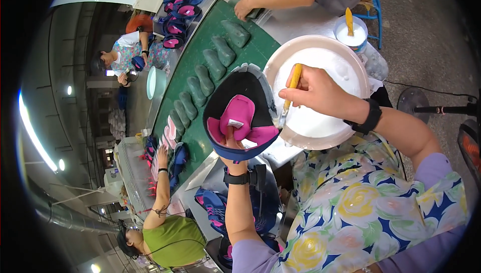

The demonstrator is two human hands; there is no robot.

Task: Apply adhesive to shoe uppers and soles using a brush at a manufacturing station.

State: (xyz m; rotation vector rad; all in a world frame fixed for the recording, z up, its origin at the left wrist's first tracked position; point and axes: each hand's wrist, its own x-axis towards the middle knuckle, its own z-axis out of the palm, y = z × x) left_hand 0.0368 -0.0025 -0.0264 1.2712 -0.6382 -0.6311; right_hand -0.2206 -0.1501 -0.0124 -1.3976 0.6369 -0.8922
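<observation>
Steadying the shoe upper (255, 90): the left hand (232, 142) wraps its grip around the near edge, thumb inside against pink lining, seemingly so the hollow side faces up.
Yellow-handled brush (295, 78): pinched in the right hand's (320, 90) grip, bristles angled down at the upper's right edge; contact is unclear.
Upper's place: raised between the green table (200, 135) and the pale basin (320, 41).
White liquid (345, 57): in the basin, close beside the brush, probably for short reach.
Grey-green foot forms (215, 65): rowed along the table, probably for orderly spacing.
</observation>
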